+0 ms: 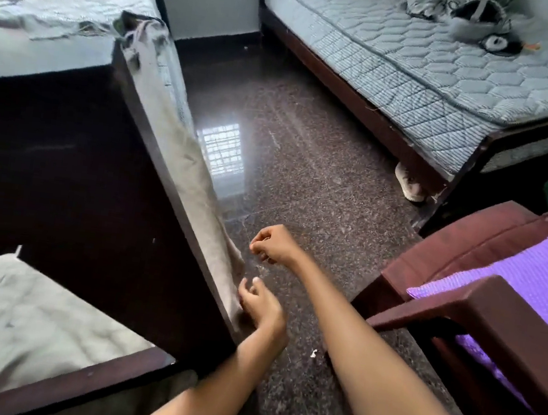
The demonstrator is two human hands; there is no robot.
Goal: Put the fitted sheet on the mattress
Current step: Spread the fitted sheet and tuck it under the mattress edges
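Note:
A grey fitted sheet [183,148] hangs in a long strip down the side of the dark wooden bed frame [98,168] on the left. More grey cloth [16,327] lies spread at the lower left. A quilted light mattress [79,7] shows at the frame's far end, with bunched sheet at its corner. My left hand [262,307] is at the strip's near end, its loosely curled fingers touching the cloth edge. My right hand [275,243] hovers just beyond it over the floor, fingers curled and holding nothing.
A second bed with a bare quilted mattress [454,77] stands at the back right, with clothes and a bag on it. A brown chair [493,324] holding purple cloth [533,273] is close on my right. Polished speckled floor [306,159] runs between them. A shoe [408,184] lies under the far bed.

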